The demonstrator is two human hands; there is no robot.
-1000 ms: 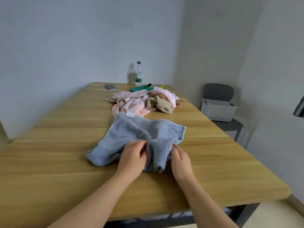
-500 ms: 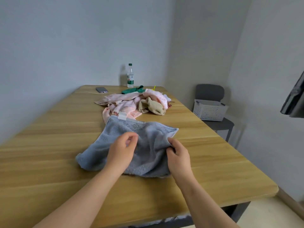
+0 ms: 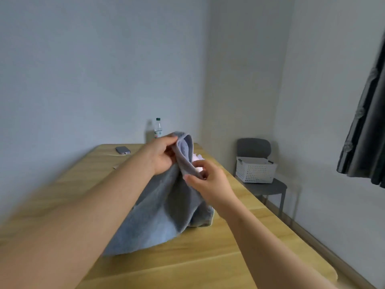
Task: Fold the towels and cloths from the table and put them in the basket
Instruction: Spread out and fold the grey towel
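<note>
Grey-blue towel (image 3: 166, 209) hangs from both hands, lower half bunched on the table (image 3: 208, 257): left hand (image 3: 162, 157) pinches the top hem, right hand (image 3: 208, 180) pinches the same edge just below. Risk: grips this close leave the corners unmatched, giving a skewed fold. Basket (image 3: 255, 171) sits on the chair (image 3: 262, 187), well apart.

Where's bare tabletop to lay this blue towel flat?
Bare wood runs along the near edge of the table, before the blue towel, and left, between towel and phone. Crowded behind the towel: pink cloths, then the bottle.
</note>
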